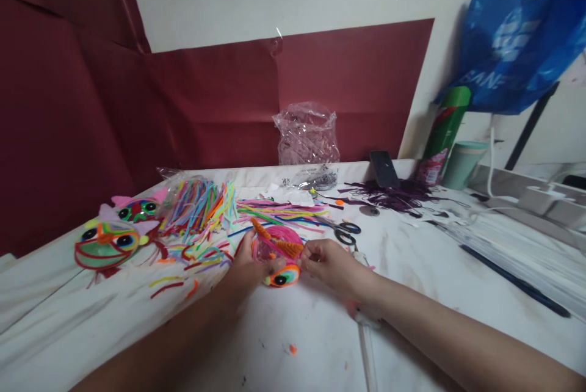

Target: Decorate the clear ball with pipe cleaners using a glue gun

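My left hand [247, 267] and my right hand [327, 264] meet over a small pipe-cleaner figure [278, 251] on the white table [412, 270]. The figure is pink with orange fuzzy ears and an orange-rimmed eye at its lower edge. Fingers of my left hand curl round its left side. On its right side, my right hand pinches an orange fuzzy piece. Both hands are closed on it.
Two finished pipe-cleaner faces [107, 242] lie at the left. A pile of coloured pipe cleaners [201, 206] spreads behind the hands, with scissors [345, 233] to the right. Farther back are a crumpled clear bag [306, 135], a phone [383, 169], purple strands [398, 193], a cup [462, 163].
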Demonstrator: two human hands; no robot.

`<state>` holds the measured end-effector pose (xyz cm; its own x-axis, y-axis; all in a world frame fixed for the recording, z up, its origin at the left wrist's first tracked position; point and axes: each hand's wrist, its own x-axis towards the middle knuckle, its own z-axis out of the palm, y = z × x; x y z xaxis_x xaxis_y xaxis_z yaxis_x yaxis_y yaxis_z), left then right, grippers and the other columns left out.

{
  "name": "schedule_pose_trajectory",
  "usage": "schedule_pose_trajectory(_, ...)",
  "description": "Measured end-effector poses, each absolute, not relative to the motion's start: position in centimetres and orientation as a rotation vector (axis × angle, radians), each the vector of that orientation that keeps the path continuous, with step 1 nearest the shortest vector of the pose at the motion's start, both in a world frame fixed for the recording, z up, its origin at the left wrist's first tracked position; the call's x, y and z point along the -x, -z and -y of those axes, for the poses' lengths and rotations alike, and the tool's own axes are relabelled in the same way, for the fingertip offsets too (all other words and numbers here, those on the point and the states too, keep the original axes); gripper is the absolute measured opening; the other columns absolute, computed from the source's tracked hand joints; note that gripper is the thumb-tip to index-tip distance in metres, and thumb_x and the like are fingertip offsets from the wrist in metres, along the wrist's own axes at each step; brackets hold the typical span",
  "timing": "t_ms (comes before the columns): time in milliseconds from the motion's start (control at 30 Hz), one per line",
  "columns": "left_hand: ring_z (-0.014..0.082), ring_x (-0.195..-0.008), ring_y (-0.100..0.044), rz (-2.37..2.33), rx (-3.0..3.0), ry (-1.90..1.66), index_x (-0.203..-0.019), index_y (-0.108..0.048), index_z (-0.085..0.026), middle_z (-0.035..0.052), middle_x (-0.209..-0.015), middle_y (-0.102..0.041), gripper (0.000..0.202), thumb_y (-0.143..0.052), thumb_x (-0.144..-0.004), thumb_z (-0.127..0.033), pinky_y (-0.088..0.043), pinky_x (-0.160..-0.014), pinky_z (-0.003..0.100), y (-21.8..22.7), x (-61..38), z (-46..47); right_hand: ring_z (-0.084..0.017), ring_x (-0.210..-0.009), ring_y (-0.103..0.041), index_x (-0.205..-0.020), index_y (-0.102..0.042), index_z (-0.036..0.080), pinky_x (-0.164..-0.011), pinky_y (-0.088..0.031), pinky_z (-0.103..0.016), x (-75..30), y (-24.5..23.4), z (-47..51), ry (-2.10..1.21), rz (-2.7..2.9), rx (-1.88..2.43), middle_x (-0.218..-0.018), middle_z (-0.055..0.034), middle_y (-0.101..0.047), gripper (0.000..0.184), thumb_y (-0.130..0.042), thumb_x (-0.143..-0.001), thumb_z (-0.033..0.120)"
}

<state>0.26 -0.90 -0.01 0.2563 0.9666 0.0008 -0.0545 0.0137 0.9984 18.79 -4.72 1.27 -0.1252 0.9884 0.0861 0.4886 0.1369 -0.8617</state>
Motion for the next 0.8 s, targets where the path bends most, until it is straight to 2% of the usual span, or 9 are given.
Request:
schedule_pose_trajectory(133,0.028,-0.104,-0.066,-0.93,-1.234,-1.046,-0.13,-0.042,-0.026,0.0097,-0.113,-0.069,0.085,-0.082,-0.055,-0.02,-0.054,-0.079,0.033,-0.3,-0.5,1.1,-0.009,-0.053,-0.036,-0.059,-0.048,0.019,-0.05,-0.028,-0.021,-18.8,-1.3,4.6,-0.914,1.727,1.408,-0.055,0.0062,-0.044,0.014,-0.055,-0.072,0.019)
schedule_pose_trajectory(267,0.027,-0.096,-0.069,-0.89,-1.203,-1.052,-0.136,-0.035,-0.029,0.009,-0.112,-0.07,0.095,-0.083,-0.054,-0.02,-0.054,-0.077,0.034,-0.6,-0.6,1.0,-0.01,-0.057,-0.043,-0.066,-0.056,0.017,-0.054,-0.034,-0.021,-19.6,-1.9,4.4,-0.907,1.742,1.356,-0.06,0.0044,-0.052,0.005,-0.057,-0.07,0.017)
schedule_pose_trajectory(400,0.0253,-0.091,-0.07,-0.954,-1.15,-1.073,-0.137,-0.036,-0.03,0.0072,-0.108,-0.072,0.09,-0.081,-0.059,-0.024,-0.054,-0.077,0.035,-1.2,-0.5,1.0,-0.011,-0.058,-0.044,-0.07,-0.058,0.017,-0.055,-0.035,-0.022,-20.7,-3.1,4.4,-0.847,1.714,1.336,-0.062,0.0035,-0.053,0.005,-0.055,-0.074,0.02)
schedule_pose_trajectory(533,0.0231,-0.1,-0.068,-0.987,-1.143,-1.116,-0.134,-0.043,-0.03,0.007,-0.116,-0.068,0.079,-0.077,-0.063,-0.023,-0.053,-0.08,0.03,-1.4,-0.3,1.0,-0.012,-0.058,-0.046,-0.072,-0.059,0.017,-0.055,-0.035,-0.023,-20.9,-3.8,4.7,-0.648,1.792,1.358,-0.062,0.0019,-0.055,0.01,-0.052,-0.077,0.022)
schedule_pose_trajectory(633,0.0229,-0.099,-0.068,-0.958,-1.139,-1.124,-0.136,-0.04,-0.03,0.0077,-0.12,-0.066,0.081,-0.076,-0.064,-0.021,-0.054,-0.079,0.03,-1.2,-0.4,1.1,-0.013,-0.06,-0.049,-0.079,-0.064,0.017,-0.057,-0.037,-0.024,-20.5,-3.5,5.0,-0.586,1.882,1.413,-0.066,0.0001,-0.061,0.011,-0.055,-0.079,0.023)
schedule_pose_trajectory(800,0.0234,-0.089,-0.071,-0.949,-1.13,-1.107,-0.139,-0.035,-0.031,0.0073,-0.114,-0.069,0.087,-0.076,-0.063,-0.021,-0.056,-0.072,0.03,-1.6,-0.7,1.9,-0.015,-0.065,-0.057,-0.079,-0.067,0.017,-0.06,-0.039,-0.023,-18.9,-2.7,5.9,-0.466,1.996,1.369,-0.073,-0.0031,-0.068,0.014,-0.053,-0.081,0.014)
